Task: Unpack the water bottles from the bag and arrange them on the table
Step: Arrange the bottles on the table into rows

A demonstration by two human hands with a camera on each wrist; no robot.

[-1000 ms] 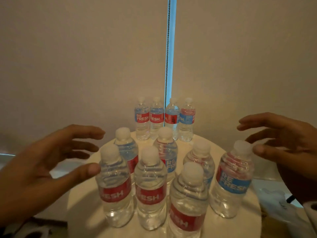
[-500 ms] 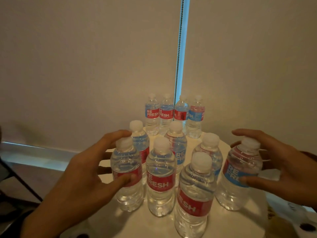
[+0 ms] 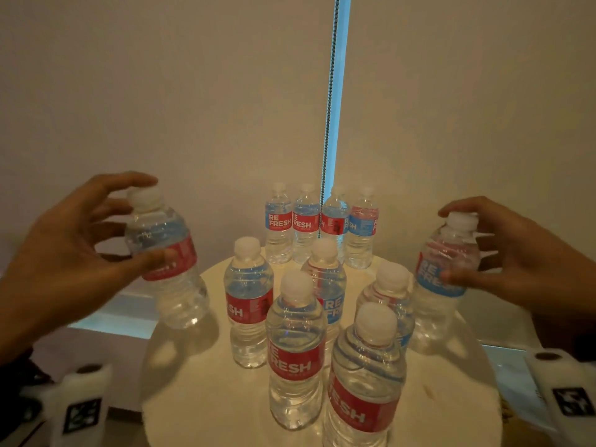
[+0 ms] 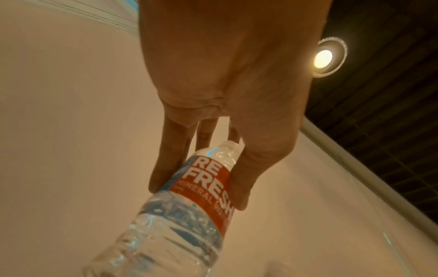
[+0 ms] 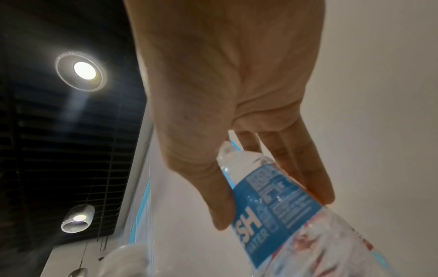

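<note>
Now each hand grips a Refresh bottle: left hand [image 3: 74, 250] lifts the left bottle [image 3: 164, 256], right hand [image 3: 516, 262] clasps the right bottle [image 3: 446, 272]; both likely need spots on the round table [image 3: 200, 398].

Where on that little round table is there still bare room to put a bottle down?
Bare top shows on the table's near-left part, below the left hand's lifted bottle, and along the near-right rim. The middle cluster and the far row are crowded.

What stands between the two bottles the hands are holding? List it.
In the head view, five upright bottles cluster on the round table between the left hand's bottle and the right hand's bottle; four more stand farther back.
</note>
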